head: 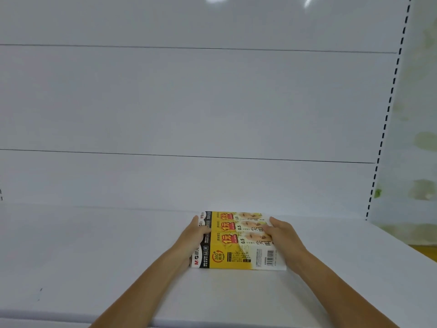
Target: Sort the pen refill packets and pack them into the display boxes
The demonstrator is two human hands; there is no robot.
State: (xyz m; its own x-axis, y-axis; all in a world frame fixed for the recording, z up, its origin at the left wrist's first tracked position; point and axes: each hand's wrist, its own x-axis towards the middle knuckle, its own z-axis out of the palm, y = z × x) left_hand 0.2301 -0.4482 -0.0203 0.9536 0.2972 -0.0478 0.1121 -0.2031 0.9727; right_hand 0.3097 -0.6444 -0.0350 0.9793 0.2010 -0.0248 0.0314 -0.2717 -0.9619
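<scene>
Boxes (pixel 238 242) sit together on the shelf (pixel 118 256), lower centre. My left hand (pixel 196 235) and right hand (pixel 283 235) clamp their ends. I judge packing done, final positioning left.

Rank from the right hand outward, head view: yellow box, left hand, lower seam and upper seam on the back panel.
1. Yellow box: held by the right hand.
2. Left hand: on the box's far side.
3. Lower seam: behind, higher up.
4. Upper seam: highest.
</scene>
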